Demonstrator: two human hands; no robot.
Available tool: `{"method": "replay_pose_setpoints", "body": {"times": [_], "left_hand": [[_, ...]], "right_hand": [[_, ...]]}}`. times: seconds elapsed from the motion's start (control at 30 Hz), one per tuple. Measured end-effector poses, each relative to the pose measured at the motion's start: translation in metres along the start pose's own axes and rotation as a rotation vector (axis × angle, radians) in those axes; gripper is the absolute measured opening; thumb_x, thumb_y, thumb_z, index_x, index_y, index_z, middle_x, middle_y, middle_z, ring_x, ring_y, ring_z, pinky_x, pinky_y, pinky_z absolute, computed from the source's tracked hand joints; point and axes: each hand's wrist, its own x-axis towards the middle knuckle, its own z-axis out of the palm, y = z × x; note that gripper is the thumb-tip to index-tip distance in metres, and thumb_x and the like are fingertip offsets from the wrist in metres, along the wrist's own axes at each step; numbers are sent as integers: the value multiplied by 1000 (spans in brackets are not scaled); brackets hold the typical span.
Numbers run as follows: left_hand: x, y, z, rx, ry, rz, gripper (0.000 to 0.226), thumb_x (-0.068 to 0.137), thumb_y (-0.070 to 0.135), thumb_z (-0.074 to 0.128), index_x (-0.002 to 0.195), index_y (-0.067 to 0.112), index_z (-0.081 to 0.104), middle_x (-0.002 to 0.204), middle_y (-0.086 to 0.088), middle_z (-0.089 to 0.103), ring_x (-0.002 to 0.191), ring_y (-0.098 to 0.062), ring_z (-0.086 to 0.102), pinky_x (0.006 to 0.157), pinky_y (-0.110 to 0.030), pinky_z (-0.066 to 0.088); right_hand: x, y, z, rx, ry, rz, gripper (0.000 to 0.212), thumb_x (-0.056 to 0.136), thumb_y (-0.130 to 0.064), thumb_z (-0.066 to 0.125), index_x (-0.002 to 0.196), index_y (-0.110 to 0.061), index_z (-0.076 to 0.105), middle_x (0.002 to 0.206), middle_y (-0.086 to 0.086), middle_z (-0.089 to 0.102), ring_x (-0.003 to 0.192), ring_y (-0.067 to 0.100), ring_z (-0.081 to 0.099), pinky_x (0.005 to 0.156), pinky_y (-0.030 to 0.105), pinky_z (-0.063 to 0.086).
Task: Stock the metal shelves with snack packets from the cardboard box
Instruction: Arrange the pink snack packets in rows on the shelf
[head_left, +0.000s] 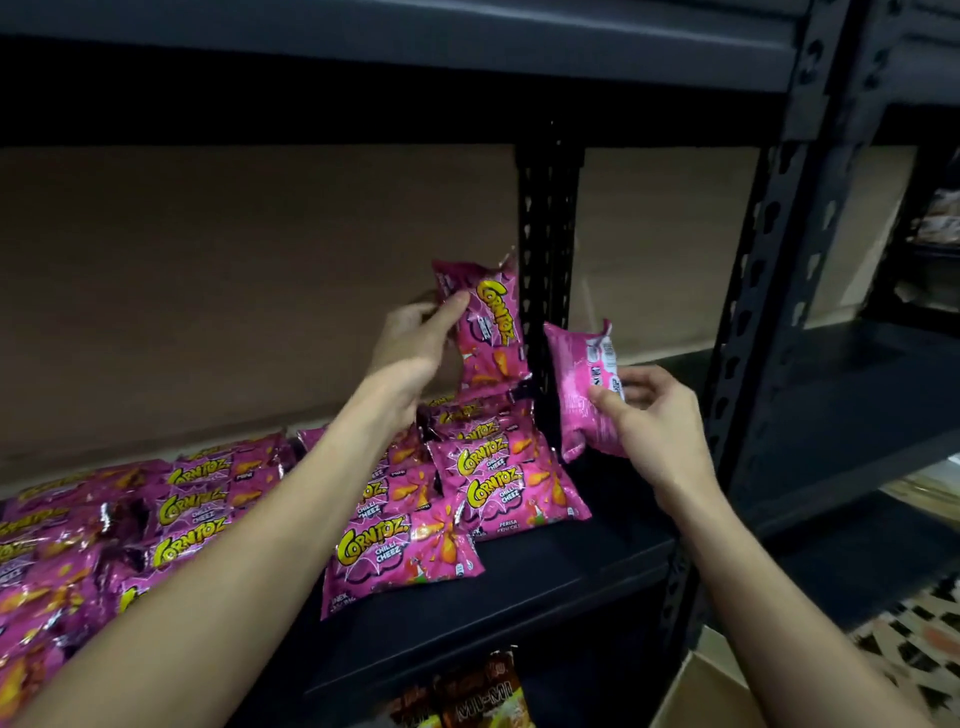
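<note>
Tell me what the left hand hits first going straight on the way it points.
Probably the black rear upright, reached by the Corntoz packet the left hand holds; depth is unclear.

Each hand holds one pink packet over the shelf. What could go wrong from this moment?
The right hand holds the back-facing packet; laid so, it would not match the logo-up stack. That stack, below the left hand and its raised packet, looks uneven, so one more may slide. The front packet lies near the shelf edge; a forearm could perhaps push it off.
</note>
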Motion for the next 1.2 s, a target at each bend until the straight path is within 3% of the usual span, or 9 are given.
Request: {"method": "replay_pose_setpoints", "body": {"times": [0.1,0.23,0.37,0.47,0.57,0.73,0.83,0.97,1.2], "left_hand": [[19,3,16,74,29,65,13,97,29,59,92,23,69,75,3,68,60,-7,59,59,-21,45],[43,-12,40,105,-130,1,17,97,14,59,111,5,64,95,-5,72,72,-11,70,62,-24,57],[65,-40,69,276,-183,-125,11,97,14,59,88,11,64,94,-14,74,87,-28,73,86,-47,58],[82,-58,88,393,-157,-222,20,97,15,56,78,9,62,88,-12,73,74,-26,71,63,-31,61],[92,-68,102,442,-178,-262,16,94,11,52,93,5,66,88,-11,74,59,-15,64,39,-17,42],[104,-78,122,597,-192,-204,25,90,13,58,110,-1,64,86,-11,72,74,-21,72,45,-19,45],[109,-75,127,872,-206,-58,49,85,20,65,131,11,52,116,-14,65,96,-31,69,77,-33,58],[110,-65,125,1053,-240,-52,26,82,24,64,106,15,58,115,-10,66,104,-29,66,89,-35,53],[123,-68,113,1239,-358,-285,19,86,25,73,89,9,64,71,-6,58,58,-17,55,58,-29,46]], "right_hand": [[-3,9,1,-24,83,16,29,87,-23,75,112,-16,62,87,-11,65,74,3,63,74,30,53],[-9,17,7,-54,197,6,28,90,-21,69,114,-19,55,87,-16,59,73,-7,56,70,21,42],[-11,25,10,-58,229,36,27,91,-20,67,112,-23,50,99,-10,60,73,-10,53,59,-1,34],[-12,34,9,-63,215,45,27,92,-22,66,112,-26,48,101,-11,61,68,-13,57,57,0,36],[-12,44,11,-64,210,46,26,93,-24,64,113,-28,48,104,-8,62,74,-7,60,57,4,39],[-15,59,15,-53,201,66,27,94,-26,63,116,-30,46,107,-5,63,79,-6,59,63,8,39],[-15,68,14,-44,190,96,30,95,-27,62,120,-27,46,110,-5,61,79,-8,55,62,5,39],[-12,68,13,-26,178,114,35,96,-29,62,127,-24,46,116,-6,57,87,6,53,69,21,38],[-13,69,11,-69,140,139,39,97,-33,60,132,-23,45,127,0,56,107,15,53,82,25,36]]}}
